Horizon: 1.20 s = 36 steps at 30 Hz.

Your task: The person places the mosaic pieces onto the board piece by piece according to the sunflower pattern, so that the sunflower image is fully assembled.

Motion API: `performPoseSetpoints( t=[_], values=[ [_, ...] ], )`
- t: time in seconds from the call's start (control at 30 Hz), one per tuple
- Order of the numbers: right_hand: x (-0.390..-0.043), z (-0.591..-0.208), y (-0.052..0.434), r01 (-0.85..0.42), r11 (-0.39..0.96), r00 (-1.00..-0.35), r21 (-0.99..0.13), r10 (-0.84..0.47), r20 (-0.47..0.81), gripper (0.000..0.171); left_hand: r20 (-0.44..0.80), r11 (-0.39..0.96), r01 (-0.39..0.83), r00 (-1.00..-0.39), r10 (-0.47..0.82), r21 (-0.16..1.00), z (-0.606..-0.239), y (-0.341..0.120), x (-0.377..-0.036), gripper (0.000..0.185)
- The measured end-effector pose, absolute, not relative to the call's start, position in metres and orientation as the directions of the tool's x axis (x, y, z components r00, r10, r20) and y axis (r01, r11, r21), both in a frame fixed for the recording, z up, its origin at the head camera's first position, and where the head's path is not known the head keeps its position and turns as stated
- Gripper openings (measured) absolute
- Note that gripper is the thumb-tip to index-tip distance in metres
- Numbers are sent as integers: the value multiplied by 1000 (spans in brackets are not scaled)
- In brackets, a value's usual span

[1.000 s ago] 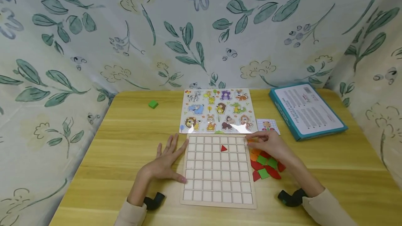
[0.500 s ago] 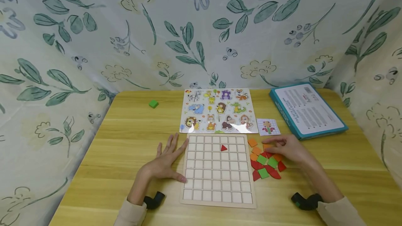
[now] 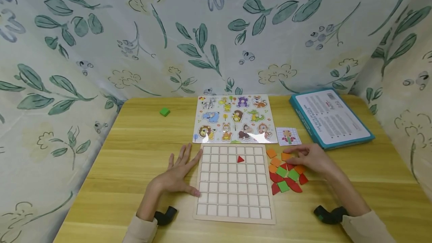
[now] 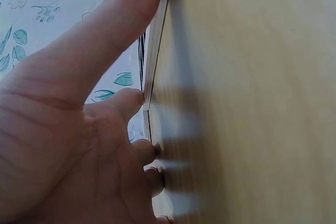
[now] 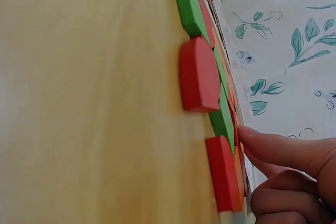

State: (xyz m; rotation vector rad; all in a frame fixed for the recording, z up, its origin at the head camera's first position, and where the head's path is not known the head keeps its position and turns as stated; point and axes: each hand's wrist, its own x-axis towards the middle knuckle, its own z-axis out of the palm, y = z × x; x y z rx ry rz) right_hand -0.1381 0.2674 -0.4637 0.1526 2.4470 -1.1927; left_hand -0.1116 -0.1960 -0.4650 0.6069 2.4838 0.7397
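Observation:
My left hand (image 3: 179, 173) lies flat and open on the table, its thumb against the left edge of the wooden grid board (image 3: 233, 198). One red triangle (image 3: 240, 159) sits in a cell near the board's top. Right of the board lies a pile of red, green and orange pieces (image 3: 285, 177). My right hand (image 3: 303, 158) rests at the pile's far end, fingertips curled onto an orange piece (image 3: 285, 156). In the right wrist view a fingertip (image 5: 252, 135) touches the pile beside a red piece (image 5: 199, 74). The left wrist view shows my palm (image 4: 79, 129) by the board's edge (image 4: 156, 45).
An animal peg puzzle (image 3: 233, 119) lies just beyond the grid board. A small pattern card (image 3: 288, 136) sits to its right, and a teal box (image 3: 332, 117) lies at the far right. A green cube (image 3: 164, 112) sits alone at the far left.
My right hand moved from the board's top right corner rightward to the far end of the pile and has stayed there. The left hand has not moved.

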Motion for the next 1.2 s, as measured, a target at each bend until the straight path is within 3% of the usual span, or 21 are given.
performPoseSetpoints(
  t=[1.2],
  values=[
    [-141, -464, 265, 253, 632, -912, -732, -96, -398, 55, -317, 764, 275, -788, 527, 584, -464, -197, -111, 132]
  ],
)
